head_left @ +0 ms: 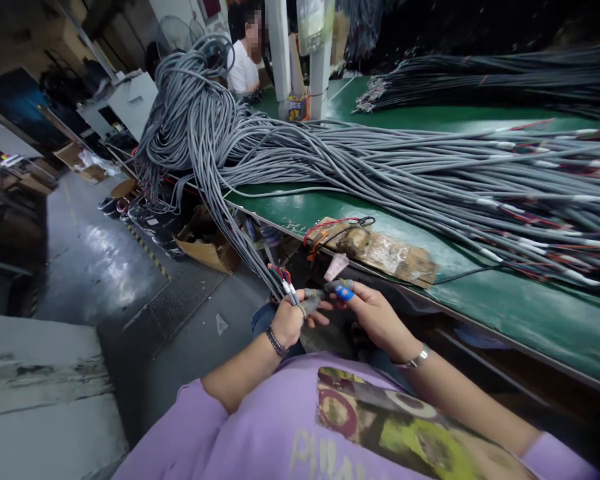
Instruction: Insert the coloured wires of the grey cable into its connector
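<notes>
My left hand [290, 319] is closed around the ends of a few grey cables [260, 263] that hang down from the big bundle on the green table [520, 307]. Short coloured wires stick out of the cable ends just above my fist. My right hand [373, 313] sits close beside it, fingertips wrapped in grey and blue tape, pinching at the cable ends. Both hands are held over my lap, below the table's front edge.
A huge pile of grey cables [380, 167] covers the table and spills over its left end. A taped brown block with red and black wires [380, 250] lies at the table edge. Dark cables [480, 73] lie behind. Another person [245, 60] sits far back. Cardboard boxes [205, 247] are on the floor.
</notes>
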`<state>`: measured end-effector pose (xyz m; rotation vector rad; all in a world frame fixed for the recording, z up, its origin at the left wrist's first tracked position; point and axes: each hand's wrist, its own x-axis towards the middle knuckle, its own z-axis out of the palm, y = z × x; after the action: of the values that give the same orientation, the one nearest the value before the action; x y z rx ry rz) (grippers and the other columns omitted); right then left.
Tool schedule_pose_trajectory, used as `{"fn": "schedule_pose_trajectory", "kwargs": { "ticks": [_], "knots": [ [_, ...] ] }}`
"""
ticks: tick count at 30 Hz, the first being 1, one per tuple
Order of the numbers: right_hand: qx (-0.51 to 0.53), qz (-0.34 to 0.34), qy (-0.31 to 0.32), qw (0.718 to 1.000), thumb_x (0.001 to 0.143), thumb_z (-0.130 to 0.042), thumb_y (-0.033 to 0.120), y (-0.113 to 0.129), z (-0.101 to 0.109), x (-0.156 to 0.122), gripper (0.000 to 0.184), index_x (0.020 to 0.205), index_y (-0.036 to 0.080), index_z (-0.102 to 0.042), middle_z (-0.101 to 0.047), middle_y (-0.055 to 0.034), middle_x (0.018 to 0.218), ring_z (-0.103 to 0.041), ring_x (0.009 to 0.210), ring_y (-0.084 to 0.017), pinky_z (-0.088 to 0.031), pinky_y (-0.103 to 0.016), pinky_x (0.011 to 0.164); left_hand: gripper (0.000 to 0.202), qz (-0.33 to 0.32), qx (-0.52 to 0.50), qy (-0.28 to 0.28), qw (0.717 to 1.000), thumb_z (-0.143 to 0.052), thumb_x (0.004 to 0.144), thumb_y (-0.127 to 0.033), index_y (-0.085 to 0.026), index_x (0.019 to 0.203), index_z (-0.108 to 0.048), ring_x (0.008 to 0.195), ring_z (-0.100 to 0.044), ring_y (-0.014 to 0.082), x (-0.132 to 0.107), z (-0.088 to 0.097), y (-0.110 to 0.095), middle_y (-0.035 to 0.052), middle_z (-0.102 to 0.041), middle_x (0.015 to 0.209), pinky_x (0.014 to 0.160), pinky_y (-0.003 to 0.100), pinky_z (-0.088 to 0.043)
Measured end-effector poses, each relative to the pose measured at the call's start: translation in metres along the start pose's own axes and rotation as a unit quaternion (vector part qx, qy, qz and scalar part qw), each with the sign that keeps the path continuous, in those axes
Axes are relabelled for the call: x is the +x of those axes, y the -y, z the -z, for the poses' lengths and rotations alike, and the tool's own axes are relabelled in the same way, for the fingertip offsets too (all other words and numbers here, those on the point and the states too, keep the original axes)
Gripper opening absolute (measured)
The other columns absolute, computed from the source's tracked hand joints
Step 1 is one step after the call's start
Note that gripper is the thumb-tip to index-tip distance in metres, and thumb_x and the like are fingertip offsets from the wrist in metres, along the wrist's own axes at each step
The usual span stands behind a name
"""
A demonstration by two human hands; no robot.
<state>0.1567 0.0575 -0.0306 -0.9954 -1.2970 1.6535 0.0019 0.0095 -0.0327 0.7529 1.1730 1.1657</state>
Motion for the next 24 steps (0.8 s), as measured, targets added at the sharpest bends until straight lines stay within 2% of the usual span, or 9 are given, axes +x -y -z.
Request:
{"fn": "schedule_pose_trajectory", "kwargs": {
  "ticks": [2,4,8,13,16,20,24],
  "knots": [
    [-0.049,0.034,0.048,0.997,0.074,-0.067,0.043,0.006,-0.005,-0.007,0.024,0.085,0.021,-0.068,-0.064,-0.0019,0.072,-0.054,0.062,-0.015,-0.046,-0.029,0.061,0.030,0.004,0.047,0.017,0.999,-0.069,0.066,-0.040,-0.013,0.080,-0.067,0.039,-0.054,0.0083,-0.002,-0.002,0.002,0.0064,-0.069,0.065,0.035,0.016,-0.029],
    [-0.099,0.071,0.074,0.990,0.074,-0.067,0.040,0.009,-0.008,-0.013,0.023,0.090,0.023,-0.067,-0.064,-0.0024,0.076,-0.055,0.062,-0.016,-0.046,-0.030,0.060,0.025,0.003,0.074,0.022,0.997,-0.071,0.063,-0.034,-0.014,0.076,-0.067,0.035,-0.048,0.0070,-0.004,-0.004,0.005,0.0017,-0.064,0.057,0.034,0.017,-0.032],
    [-0.193,0.132,0.060,0.970,0.073,-0.069,0.033,0.007,-0.009,-0.021,0.017,0.087,0.024,-0.067,-0.065,-0.0040,0.079,-0.056,0.068,-0.018,-0.046,-0.030,0.063,0.011,0.017,0.118,0.034,0.992,-0.068,0.059,-0.016,-0.015,0.069,-0.064,0.037,-0.046,0.0075,-0.007,-0.006,0.013,-0.0034,-0.057,0.051,0.036,0.019,-0.040],
    [-0.161,0.100,0.074,0.979,0.081,-0.060,0.036,0.004,-0.006,-0.025,0.014,0.088,0.024,-0.064,-0.064,-0.0040,0.076,-0.056,0.059,-0.017,-0.046,-0.029,0.053,0.008,0.010,0.174,0.081,0.981,-0.058,0.061,-0.009,-0.015,0.065,-0.061,0.037,-0.047,0.0077,-0.010,-0.003,0.019,-0.0043,-0.054,0.049,0.037,0.018,-0.038],
    [-0.165,0.116,0.086,0.976,0.078,-0.064,0.034,0.007,-0.006,-0.026,0.020,0.095,0.025,-0.066,-0.066,-0.0051,0.083,-0.058,0.066,-0.019,-0.048,-0.031,0.059,0.011,-0.001,0.188,0.085,0.978,-0.059,0.061,-0.009,-0.016,0.069,-0.061,0.039,-0.047,0.0080,-0.010,-0.002,0.021,-0.0043,-0.054,0.050,0.039,0.018,-0.039],
    [-0.173,0.128,0.054,0.975,0.075,-0.068,0.033,0.010,-0.007,-0.025,0.013,0.082,0.022,-0.068,-0.067,-0.0052,0.081,-0.059,0.074,-0.021,-0.048,-0.033,0.070,0.011,-0.001,0.184,0.094,0.978,-0.067,0.065,-0.023,-0.016,0.073,-0.062,0.038,-0.045,0.0080,-0.012,0.000,0.019,-0.0038,-0.053,0.050,0.039,0.019,-0.038],
    [-0.081,0.073,0.043,0.993,0.077,-0.064,0.040,0.013,-0.008,-0.024,0.018,0.079,0.021,-0.065,-0.065,-0.0034,0.073,-0.057,0.062,-0.017,-0.048,-0.030,0.060,0.032,-0.046,0.166,0.109,0.979,-0.066,0.070,-0.046,-0.015,0.067,-0.061,0.040,-0.047,0.0090,-0.015,-0.001,0.008,-0.0009,-0.052,0.046,0.041,0.020,-0.038]
  ]
}}
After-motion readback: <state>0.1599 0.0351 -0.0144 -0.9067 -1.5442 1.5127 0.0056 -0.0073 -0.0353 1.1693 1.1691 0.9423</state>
